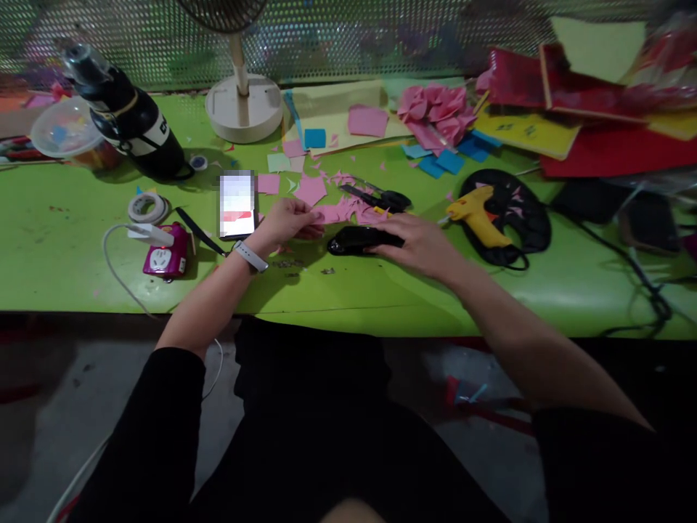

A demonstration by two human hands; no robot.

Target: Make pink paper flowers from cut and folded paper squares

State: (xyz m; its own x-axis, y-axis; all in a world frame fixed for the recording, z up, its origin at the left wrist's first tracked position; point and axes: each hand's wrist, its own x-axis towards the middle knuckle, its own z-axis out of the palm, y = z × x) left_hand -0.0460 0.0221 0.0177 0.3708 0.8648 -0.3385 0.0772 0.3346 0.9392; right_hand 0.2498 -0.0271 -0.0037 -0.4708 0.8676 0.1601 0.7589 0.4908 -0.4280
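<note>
My left hand (pixel 294 220), with a pale band on the wrist, has its thumb and fingers pinched together. A piece of pink paper (pixel 328 213) shows at these fingertips; its far end merges with the heap of pink scraps (pixel 351 209) behind. My right hand (pixel 419 243) is wrapped over the rear of a black stapler (pixel 356 240), which lies on the green table, its front toward my left hand. Small metal bits, like staples (pixel 288 264), are scattered in front of my left hand. Black-handled scissors (pixel 384 199) lie just beyond the stapler.
Left of my hands are a lit phone (pixel 237 203), a tape roll (pixel 148 208), a purple socket adapter (pixel 166 254) and a black bottle (pixel 139 120). A fan base (pixel 244 112) and pink paper flowers (pixel 435 112) stand behind. A yellow glue gun (pixel 482 218) rests on a black pad at right.
</note>
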